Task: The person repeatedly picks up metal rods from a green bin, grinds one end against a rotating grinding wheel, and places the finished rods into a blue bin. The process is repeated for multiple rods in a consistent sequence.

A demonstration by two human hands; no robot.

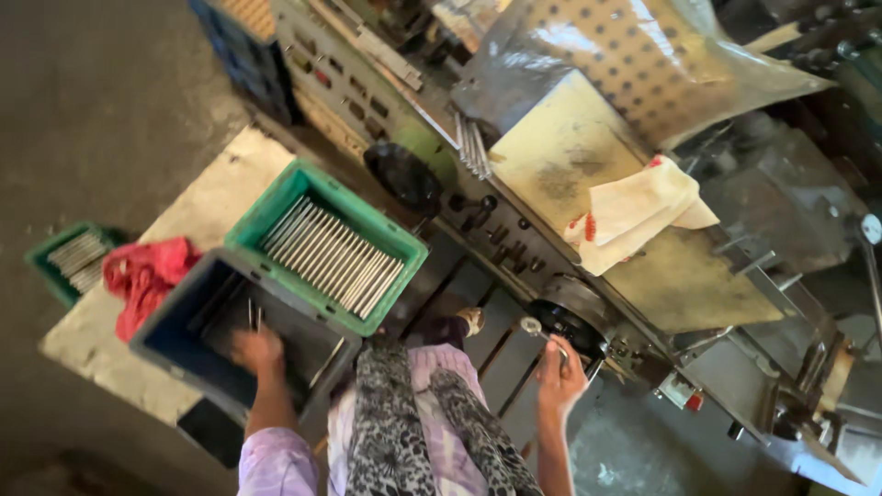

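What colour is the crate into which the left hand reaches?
The crate around the left hand is dark blue, seen in the head view.

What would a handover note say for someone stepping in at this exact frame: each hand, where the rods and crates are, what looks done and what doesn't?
Left hand: down inside the blue crate, at a few thin metal rods; whether it grips any cannot be told.
Right hand: closed on the handle of the machine's handwheel.
Green crate, beside the blue one, holds a full row of rods. A smaller green crate with rods sits further left, by a red cloth.
Done: green crate loaded.
Left: blue crate nearly empty; more rods lie on the machine top.
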